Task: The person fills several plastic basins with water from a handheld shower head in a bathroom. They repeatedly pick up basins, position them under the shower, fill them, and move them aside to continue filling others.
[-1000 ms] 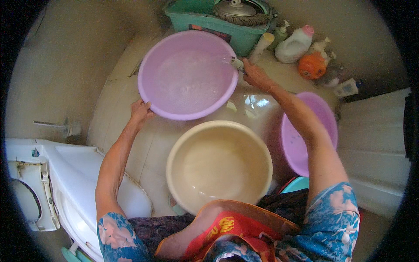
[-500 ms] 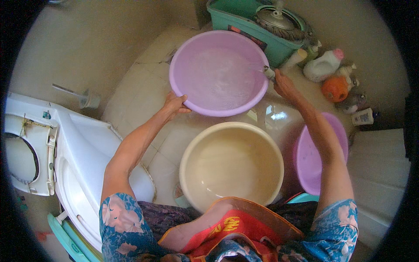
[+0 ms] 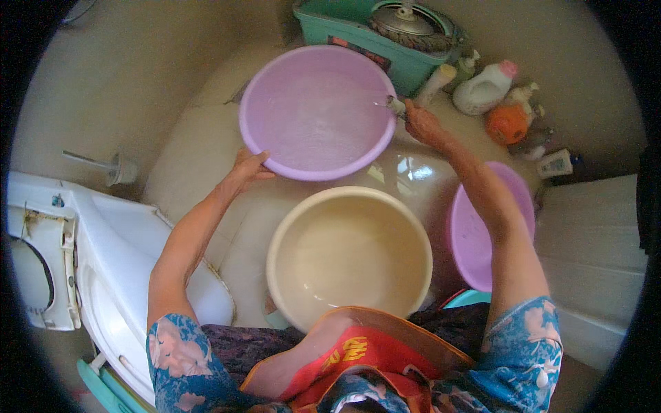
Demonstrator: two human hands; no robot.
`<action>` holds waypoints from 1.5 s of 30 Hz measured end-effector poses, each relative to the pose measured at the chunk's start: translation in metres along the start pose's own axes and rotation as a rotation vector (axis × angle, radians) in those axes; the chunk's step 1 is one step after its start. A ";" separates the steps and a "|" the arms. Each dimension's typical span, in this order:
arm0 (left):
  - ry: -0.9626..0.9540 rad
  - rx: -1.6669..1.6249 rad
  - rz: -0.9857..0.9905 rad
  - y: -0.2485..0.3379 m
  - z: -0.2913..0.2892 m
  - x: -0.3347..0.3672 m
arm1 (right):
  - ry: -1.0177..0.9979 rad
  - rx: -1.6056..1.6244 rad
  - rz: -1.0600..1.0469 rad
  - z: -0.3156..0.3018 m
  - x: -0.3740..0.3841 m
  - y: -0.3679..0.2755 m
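While my right hand (image 3: 422, 124) grips the nozzle (image 3: 396, 107) and my left hand (image 3: 248, 169) the purple basin (image 3: 318, 175) by its rim, beyond the beige tub (image 3: 344, 193), I'd best aim the nozzle low against splashing.

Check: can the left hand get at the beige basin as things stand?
Probably yes: the left hand holds the rim of the large purple basin, but only floor shows between it and the beige basin. It would likely need to let go first.
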State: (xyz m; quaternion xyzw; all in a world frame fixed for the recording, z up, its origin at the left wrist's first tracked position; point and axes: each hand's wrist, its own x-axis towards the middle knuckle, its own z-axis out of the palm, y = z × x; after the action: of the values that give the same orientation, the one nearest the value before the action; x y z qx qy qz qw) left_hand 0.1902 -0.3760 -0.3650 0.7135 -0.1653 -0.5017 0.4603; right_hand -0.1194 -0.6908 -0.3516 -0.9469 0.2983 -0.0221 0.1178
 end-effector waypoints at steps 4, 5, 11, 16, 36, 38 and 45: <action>0.022 0.012 -0.010 0.000 -0.001 -0.001 | -0.027 -0.031 0.046 -0.001 0.003 -0.007; 0.016 0.015 -0.001 0.001 -0.001 -0.001 | -0.035 -0.023 0.069 -0.001 0.004 -0.008; 0.023 0.037 0.010 0.001 -0.001 0.000 | -0.003 -0.019 0.018 0.000 0.002 -0.004; 0.023 0.008 0.018 0.002 0.000 -0.002 | -0.010 0.005 0.001 0.005 0.003 0.001; 0.008 0.064 0.023 0.005 0.002 -0.001 | -0.046 -0.007 -0.016 -0.003 0.003 0.002; 0.004 0.062 0.021 0.006 0.001 -0.001 | -0.029 -0.001 -0.013 -0.002 0.003 0.002; 0.013 0.079 0.011 0.010 0.003 -0.004 | -0.046 -0.033 -0.004 -0.003 0.003 0.000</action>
State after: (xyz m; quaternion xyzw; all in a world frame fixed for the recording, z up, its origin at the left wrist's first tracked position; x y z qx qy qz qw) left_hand 0.1877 -0.3796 -0.3550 0.7334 -0.1862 -0.4876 0.4356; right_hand -0.1172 -0.6936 -0.3491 -0.9496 0.2938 0.0041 0.1090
